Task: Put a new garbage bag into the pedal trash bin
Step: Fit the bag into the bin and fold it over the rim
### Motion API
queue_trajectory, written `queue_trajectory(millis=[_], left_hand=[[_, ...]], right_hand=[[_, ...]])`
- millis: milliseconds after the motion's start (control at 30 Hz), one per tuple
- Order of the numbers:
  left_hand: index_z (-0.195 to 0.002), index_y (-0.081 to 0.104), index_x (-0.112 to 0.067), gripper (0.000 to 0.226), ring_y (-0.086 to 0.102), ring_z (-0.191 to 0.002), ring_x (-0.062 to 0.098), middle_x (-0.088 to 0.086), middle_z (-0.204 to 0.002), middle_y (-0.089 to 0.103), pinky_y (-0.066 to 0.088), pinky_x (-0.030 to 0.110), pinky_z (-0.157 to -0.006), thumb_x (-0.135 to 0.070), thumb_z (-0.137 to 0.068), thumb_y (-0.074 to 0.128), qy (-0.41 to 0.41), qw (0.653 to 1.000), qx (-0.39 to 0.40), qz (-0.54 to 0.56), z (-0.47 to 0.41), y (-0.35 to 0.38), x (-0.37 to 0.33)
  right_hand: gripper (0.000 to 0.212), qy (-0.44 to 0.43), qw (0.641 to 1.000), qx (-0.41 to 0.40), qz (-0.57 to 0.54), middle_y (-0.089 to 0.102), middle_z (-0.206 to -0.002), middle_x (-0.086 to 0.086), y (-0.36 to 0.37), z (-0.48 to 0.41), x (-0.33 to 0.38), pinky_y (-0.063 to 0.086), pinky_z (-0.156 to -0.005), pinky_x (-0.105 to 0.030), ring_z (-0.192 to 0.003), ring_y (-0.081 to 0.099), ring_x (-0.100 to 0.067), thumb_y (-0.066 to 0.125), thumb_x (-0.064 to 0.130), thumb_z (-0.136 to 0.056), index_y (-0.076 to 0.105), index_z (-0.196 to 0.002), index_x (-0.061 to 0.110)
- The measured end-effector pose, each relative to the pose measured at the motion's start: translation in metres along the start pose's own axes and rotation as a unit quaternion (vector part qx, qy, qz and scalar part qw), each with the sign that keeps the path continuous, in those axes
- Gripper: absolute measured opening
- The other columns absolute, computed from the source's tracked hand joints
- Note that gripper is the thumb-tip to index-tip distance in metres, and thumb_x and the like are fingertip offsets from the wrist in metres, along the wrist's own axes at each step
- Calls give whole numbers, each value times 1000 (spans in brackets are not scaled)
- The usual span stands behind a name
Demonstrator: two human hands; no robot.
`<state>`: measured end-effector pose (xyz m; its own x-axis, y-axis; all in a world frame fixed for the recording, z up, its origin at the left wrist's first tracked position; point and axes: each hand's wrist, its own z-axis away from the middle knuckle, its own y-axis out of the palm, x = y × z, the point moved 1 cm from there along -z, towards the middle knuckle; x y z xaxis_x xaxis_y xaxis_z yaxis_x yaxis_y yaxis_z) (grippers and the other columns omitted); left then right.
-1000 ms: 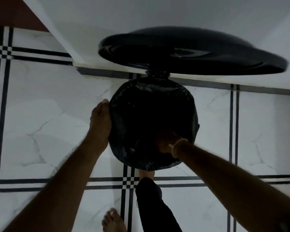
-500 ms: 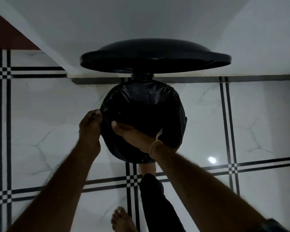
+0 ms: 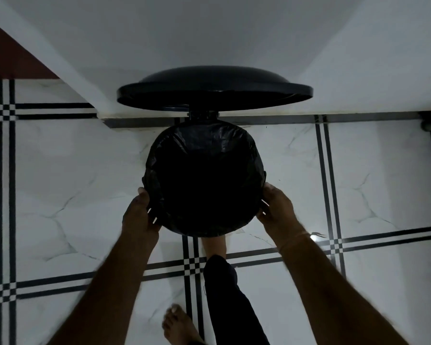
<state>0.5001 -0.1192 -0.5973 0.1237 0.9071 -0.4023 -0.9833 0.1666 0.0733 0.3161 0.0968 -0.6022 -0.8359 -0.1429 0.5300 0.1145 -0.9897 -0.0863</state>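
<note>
Mostly floor: white marble-look tiles (image 3: 60, 170) w/ black double-line borders fill the lower two thirds of the frame, white wall (image 3: 209, 28) across the top. Round black pedal trash bin (image 3: 264, 176) sits at frame centre against the wall base, its lid (image 3: 214, 92) up & standing open just above the mouth. Black garbage bag (image 3: 204, 143) already lines the bin, crinkled edge folded over the rim all round; inside too dark to read. Left hand (image 3: 138, 215) at the bin's lower-left, fingers curled round the bag's overhang & rim. Right hand (image 3: 275, 207) at lower-right edge, same curled hold against the bag's side; thin band (image 3: 294, 239) at that wrist. One bare foot (image 3: 213, 244) is tucked under the bin's near edge, dark trouser leg (image 3: 229, 300) behind it; other bare foot (image 3: 178, 324) at bottom centre.
</note>
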Motion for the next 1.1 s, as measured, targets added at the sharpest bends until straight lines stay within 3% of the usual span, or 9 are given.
queue_trajectory(millis=[67,167,300,367,467,567,733,900,1100], left_hand=[[-135,64,-15,48,65,-122,25,6,-132,69,57,39,-88,-45,-97,61,-20,1000,8,19,-6,-1,-3],[-131,67,-14,49,69,-114,23,6,-124,73,59,36,-84,-48,-95,64,-34,999,-16,3,-13,-1,-4],[-109,67,-8,44,65,-84,18,2,-99,70,51,32,-72,-50,-96,62,159,967,-133,-148,-11,6,-15],[-104,64,-13,36,62,-82,17,2,-96,68,51,30,-72,-48,-98,58,269,932,-105,-217,-11,25,-37],[-115,67,-22,33,67,-103,21,3,-115,71,55,36,-89,-48,-97,58,296,900,18,-321,-24,66,-68],[-110,71,-21,28,63,-100,18,0,-106,69,49,30,-88,-44,-99,59,329,840,32,-430,-44,97,-85],[-99,73,-13,15,71,-85,19,8,-94,73,57,29,-78,-27,-97,67,203,913,113,-336,-54,111,-106],[-89,66,-18,16,69,-59,2,-11,-64,73,55,21,-62,-19,-103,58,167,911,188,-326,-54,112,-115],[-103,70,-21,31,67,-86,11,-4,-98,72,51,24,-66,-49,-98,59,167,958,25,-232,-33,57,-81]], right_hand=[[17,31,998,32,-43,71,-98,-6,-4,-4,2,56,-76,-31,-88,65,-21,60,26,-101,72,-105,14],[17,8,999,41,-10,67,-88,-10,-7,-10,1,53,-58,-26,-77,60,-20,61,23,-101,70,-96,10],[13,-247,945,-82,198,69,-93,4,11,-3,36,53,-73,-26,-88,65,-14,64,30,-98,66,-100,17],[24,-289,925,-21,248,72,-100,6,40,-4,64,55,-85,-30,-97,68,-14,58,40,-99,68,-107,19],[33,-247,909,54,330,74,-105,-2,84,-26,94,55,-95,-43,-104,69,-24,54,47,-98,73,-105,20],[28,-218,905,105,349,70,-94,-8,112,-51,104,54,-85,-42,-93,67,-28,55,35,-103,69,-82,22],[34,-97,903,218,356,56,-72,-4,120,-58,130,50,-54,-21,-63,55,-16,47,22,-108,53,-75,17],[17,-94,899,285,318,72,-78,3,107,-61,139,55,-74,-27,-77,69,-12,56,23,-104,65,-91,15],[14,-174,965,61,186,64,-93,-3,53,-35,99,43,-71,-25,-78,56,-10,63,26,-98,68,-100,12]])
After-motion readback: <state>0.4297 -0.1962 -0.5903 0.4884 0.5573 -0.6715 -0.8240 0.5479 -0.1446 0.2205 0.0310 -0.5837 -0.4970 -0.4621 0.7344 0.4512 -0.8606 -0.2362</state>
